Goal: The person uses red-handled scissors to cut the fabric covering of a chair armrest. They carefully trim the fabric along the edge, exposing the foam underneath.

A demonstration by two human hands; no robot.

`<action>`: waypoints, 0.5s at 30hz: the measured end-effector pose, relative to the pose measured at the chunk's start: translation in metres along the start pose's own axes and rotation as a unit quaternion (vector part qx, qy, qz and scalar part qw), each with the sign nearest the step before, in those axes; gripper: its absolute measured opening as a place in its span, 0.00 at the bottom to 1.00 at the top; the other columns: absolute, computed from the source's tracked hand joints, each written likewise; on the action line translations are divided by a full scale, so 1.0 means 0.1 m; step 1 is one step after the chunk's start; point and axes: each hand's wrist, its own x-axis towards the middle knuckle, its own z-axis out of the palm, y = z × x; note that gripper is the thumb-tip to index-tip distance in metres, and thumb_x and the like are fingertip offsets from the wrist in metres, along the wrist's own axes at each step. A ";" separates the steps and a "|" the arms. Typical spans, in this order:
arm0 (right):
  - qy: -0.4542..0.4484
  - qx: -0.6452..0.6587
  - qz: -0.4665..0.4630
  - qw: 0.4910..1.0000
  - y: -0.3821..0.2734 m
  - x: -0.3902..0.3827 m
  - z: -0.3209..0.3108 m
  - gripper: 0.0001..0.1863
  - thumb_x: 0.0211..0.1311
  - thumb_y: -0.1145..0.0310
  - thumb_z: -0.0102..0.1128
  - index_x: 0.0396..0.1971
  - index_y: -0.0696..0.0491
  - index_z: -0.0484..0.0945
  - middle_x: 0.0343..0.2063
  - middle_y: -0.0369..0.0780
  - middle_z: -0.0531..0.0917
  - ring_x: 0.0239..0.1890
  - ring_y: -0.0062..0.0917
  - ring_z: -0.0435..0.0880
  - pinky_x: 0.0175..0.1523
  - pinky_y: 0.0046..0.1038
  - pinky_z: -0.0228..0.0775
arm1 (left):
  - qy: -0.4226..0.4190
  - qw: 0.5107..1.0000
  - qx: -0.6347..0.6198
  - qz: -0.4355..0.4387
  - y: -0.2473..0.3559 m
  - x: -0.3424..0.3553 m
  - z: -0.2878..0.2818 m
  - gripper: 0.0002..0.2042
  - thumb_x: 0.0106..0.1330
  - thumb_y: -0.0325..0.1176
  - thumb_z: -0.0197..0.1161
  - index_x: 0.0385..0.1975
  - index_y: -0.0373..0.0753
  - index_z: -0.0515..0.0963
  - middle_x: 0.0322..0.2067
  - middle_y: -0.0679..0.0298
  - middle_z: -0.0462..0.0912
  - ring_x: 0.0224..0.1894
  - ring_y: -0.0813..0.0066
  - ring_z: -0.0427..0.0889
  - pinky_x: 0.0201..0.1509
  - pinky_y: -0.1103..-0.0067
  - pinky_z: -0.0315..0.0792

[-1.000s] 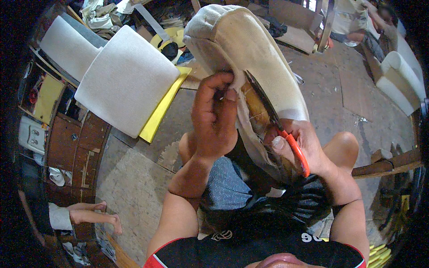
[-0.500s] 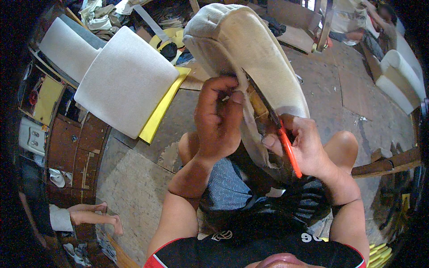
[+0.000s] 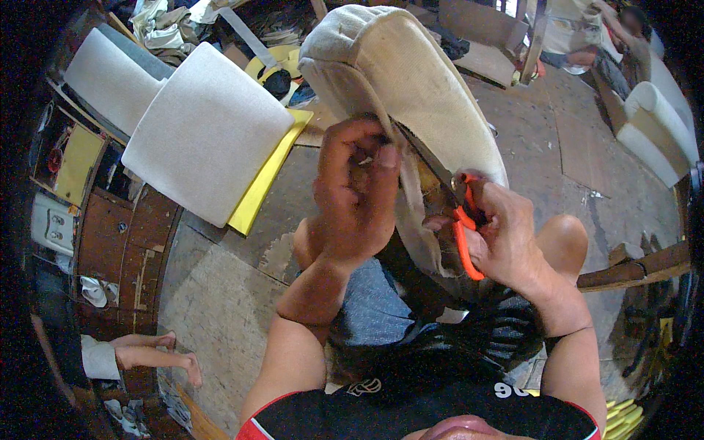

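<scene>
A worn beige upholstered cushion stands on end between my knees, its fabric cover slit open along the near side. Brownish padding shows through the slit. My left hand pinches the edge of the cover beside the slit. In my right hand is a pair of scissors with orange handles, my fingers and thumb in the loops. The dark blades point up and to the left along the slit, with their tips at the cloth near my left fingers.
Left on the floor lie pale grey cushions over a yellow foam sheet. Fabric scraps pile up behind. Another person works beside a light sofa piece at far right. A bare-legged person is at lower left.
The scissors have turned in my right hand, and both orange loops now show. The blades have shifted slightly at the slit. My left hand has moved a little to the left.
</scene>
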 end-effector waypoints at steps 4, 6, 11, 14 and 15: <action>-0.019 -0.045 0.007 0.999 0.03 -0.01 -0.01 0.22 0.50 0.53 0.71 0.21 0.57 0.73 0.19 0.49 0.75 0.23 0.45 0.78 0.27 0.39 0.70 | -0.019 0.998 0.013 -0.059 0.11 0.08 -0.07 0.09 0.71 0.32 0.59 0.45 0.37 0.72 0.30 0.69 0.75 0.30 0.85 0.72 0.33 0.86 0.69; -0.035 -0.003 0.009 0.999 0.04 0.01 -0.01 0.23 0.50 0.54 0.74 0.21 0.58 0.73 0.19 0.47 0.75 0.22 0.36 0.75 0.27 0.34 0.68 | -0.028 0.998 0.050 -0.024 0.09 0.12 -0.12 0.08 0.72 0.33 0.58 0.44 0.37 0.72 0.29 0.69 0.76 0.28 0.85 0.73 0.31 0.86 0.70; -0.202 0.279 0.178 0.922 0.00 0.03 -0.06 0.27 0.55 0.48 0.73 0.27 0.59 0.77 0.25 0.38 0.79 0.27 0.20 0.73 0.34 0.26 0.68 | -0.024 0.978 -0.160 -0.133 0.12 0.15 -0.12 0.07 0.72 0.34 0.56 0.41 0.38 0.71 0.30 0.68 0.78 0.29 0.84 0.75 0.33 0.84 0.73; -0.184 0.314 0.175 0.915 -0.04 0.03 -0.02 0.23 0.59 0.49 0.68 0.26 0.57 0.80 0.20 0.33 0.78 0.25 0.18 0.75 0.31 0.26 0.67 | -0.029 0.976 -0.174 -0.130 0.07 0.16 -0.12 0.06 0.72 0.33 0.55 0.41 0.38 0.71 0.30 0.67 0.78 0.29 0.84 0.76 0.34 0.83 0.74; -0.167 0.322 0.167 0.917 -0.05 0.04 -0.01 0.20 0.59 0.52 0.69 0.25 0.57 0.80 0.17 0.34 0.78 0.22 0.18 0.74 0.28 0.27 0.67 | -0.033 0.979 -0.161 -0.118 0.04 0.15 -0.11 0.06 0.72 0.33 0.55 0.42 0.38 0.71 0.29 0.67 0.78 0.29 0.84 0.76 0.34 0.83 0.74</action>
